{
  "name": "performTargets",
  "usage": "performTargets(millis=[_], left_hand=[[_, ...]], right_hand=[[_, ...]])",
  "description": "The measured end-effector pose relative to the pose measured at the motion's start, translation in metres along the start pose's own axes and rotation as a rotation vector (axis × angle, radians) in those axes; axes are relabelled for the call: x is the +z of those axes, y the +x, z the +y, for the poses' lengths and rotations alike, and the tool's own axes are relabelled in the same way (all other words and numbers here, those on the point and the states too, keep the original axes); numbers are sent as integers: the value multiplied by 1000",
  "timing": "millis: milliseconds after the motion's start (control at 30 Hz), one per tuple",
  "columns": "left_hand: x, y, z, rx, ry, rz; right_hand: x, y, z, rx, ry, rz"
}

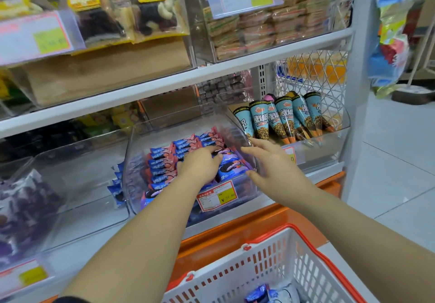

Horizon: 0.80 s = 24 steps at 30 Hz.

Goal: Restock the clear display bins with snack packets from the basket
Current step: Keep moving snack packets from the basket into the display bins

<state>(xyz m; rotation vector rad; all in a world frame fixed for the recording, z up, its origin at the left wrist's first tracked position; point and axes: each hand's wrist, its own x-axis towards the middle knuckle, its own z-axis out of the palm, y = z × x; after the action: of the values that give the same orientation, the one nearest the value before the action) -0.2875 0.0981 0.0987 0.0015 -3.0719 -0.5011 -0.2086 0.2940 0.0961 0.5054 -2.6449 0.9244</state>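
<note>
A clear display bin (131, 161) on the lower shelf holds several blue and pink snack packets (162, 161) in rows. My left hand (200, 163) lies palm down on the packets inside the bin, fingers resting on a blue packet (231, 168). My right hand (270, 161) hovers over the bin's right rim with fingers straight and spread, holding nothing. A white basket with a red rim (270, 262) sits at the bottom right, and a few blue packets (259, 294) lie in it.
To the right, a second clear bin (339, 135) holds several blue cone snacks (282, 119). A bin on the left (70, 185) holds dark purple packets. Upper shelf bins hold boxed snacks and wafers. An orange shelf base (235, 229) runs below. Tiled floor lies right.
</note>
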Motion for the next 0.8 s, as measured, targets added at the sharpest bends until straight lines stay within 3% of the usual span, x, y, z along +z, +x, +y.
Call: performTargets(millis=[133,200,300,433,500,633,800], left_hand=[[-9,-42,10,123,-90,130],[-9,-78,17,258,-164,222],[3,-134,18,447,-252,255],[39,-199,1,485,-222,152],[64,-219,-15,388,-196,21],[125,-251,-57,159,-104,-398],[182,-290,-87,165,75,-857]], right_hand=[[2,-28,-1,-93,-6,129],[1,-46,1,-176,-56,105],[3,-76,12,-233,-175,-27],[24,-125,14,-151,-264,-376],[44,-151,14,-115,-270,-574],[90,-201,17,-112,-332,-997],[127,-244,12,-220,-463,-1295]])
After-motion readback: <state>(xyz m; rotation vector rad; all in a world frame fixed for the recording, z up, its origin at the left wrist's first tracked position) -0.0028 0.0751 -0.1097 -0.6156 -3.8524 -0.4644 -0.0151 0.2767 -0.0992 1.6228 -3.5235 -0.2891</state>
